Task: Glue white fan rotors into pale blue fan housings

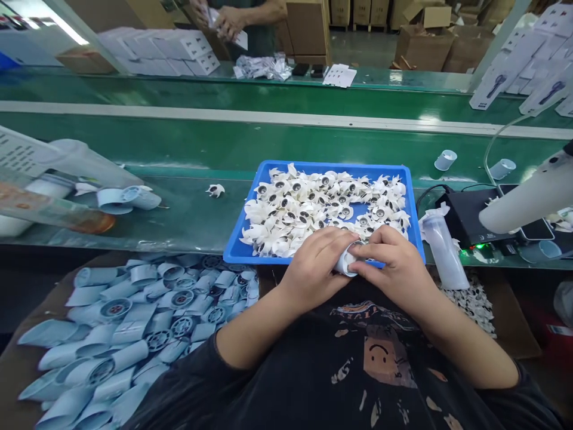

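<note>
Fingers of the left hand [316,257] curl around a pale cylindrical part [345,264], holding it tilted, its open end toward the right hand [394,260]. That hand is drawn narrow, thumb and fingertips gripping the part at the open end; whether they also hold a smaller piece inside cannot be told. The left grip seems meant to steady the body while the right works at the opening. Both hands meet low in front of the chest, at the near edge of the blue tray [229,253], probably because this keeps the wearer's elbows bent and the reach short.

Inside the tray, white bladed wheels [286,212] lie in a loose heap, with a bare patch of floor showing right of the middle. The raised rim likely stops them from spreading over the green worktop [192,224], where one loose wheel [215,190] lies left of the tray.

Below the worktop at the left, a large box is piled with light-blue housings [134,316], likely put there for easy reach by the left hand. To the right of the tray stand a clear cylinder [443,251] and a black device [465,215] with a green light, beside a white tube [528,194]. Across the worktop, a co-worker's hands [229,24] hold something white.
</note>
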Available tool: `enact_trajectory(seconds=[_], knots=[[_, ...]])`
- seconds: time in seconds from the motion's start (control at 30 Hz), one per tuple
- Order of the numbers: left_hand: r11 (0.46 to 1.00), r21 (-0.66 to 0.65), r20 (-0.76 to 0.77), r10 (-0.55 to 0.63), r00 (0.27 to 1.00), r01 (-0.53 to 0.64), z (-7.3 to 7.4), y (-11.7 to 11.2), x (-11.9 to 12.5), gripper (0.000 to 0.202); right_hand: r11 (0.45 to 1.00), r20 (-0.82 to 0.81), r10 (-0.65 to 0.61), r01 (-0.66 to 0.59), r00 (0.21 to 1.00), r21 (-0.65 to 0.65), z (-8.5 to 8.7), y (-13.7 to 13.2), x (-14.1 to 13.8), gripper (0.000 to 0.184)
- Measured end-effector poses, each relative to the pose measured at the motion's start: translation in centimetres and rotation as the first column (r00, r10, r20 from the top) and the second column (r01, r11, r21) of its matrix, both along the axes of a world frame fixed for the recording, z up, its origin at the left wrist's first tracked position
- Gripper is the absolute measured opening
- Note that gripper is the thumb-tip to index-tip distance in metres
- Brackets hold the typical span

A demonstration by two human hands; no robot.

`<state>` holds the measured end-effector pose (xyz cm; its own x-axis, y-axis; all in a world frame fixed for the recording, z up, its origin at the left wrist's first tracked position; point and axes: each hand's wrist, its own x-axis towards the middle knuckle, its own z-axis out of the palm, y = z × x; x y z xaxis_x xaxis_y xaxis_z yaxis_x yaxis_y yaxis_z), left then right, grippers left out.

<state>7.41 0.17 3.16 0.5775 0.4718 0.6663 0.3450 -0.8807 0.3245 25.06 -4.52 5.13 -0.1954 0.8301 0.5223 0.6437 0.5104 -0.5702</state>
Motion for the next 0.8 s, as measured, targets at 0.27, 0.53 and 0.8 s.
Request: enact_trajectory(seconds=[0.27,0.53,0.8], knots=[[0.998,0.009,0.003,0.067,0.998,-0.067,-0.8,-0.1,-0.3,0.045,1.000,0.018,0.007,-0.007,1.000,0.008,-0.5,0.6,-0.4,0.015],[0.990,-0.134,-0.032,0.048,0.998,-0.052,-1.4,1.0,-0.7,0.051,0.978,0.070,-0.017,0.002,0.997,0.210,-0.6,-0.5,-0.5,0.038],[0.928,-0.300,-0.291,0.133,0.947,-0.223,0.0,7.2,-3.6,0.057,0.952,-0.012,-0.148,0.146,0.989,0.269,-1.8,-3.6,4.6,0.011]])
